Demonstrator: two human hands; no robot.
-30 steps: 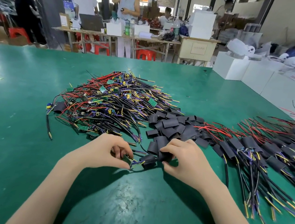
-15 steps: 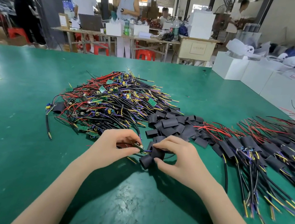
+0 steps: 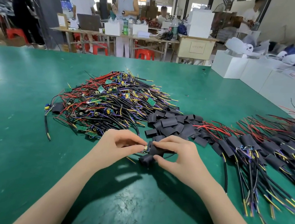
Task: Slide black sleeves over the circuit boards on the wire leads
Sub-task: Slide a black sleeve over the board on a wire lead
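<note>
Two hands meet mid-table: left hand [image 3: 119, 145] pinches a circuit board [image 3: 145, 148] by its end, right hand [image 3: 176, 156] grips a black sleeve [image 3: 154, 149] at the board's tip. Second sleeve [image 3: 145, 160] just below.

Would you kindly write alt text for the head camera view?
Two hands meet over a green table: the left hand pinches a small circuit board, the right hand holds a black sleeve at its end. Behind lie unsleeved wire leads, loose sleeves and finished leads.
</note>
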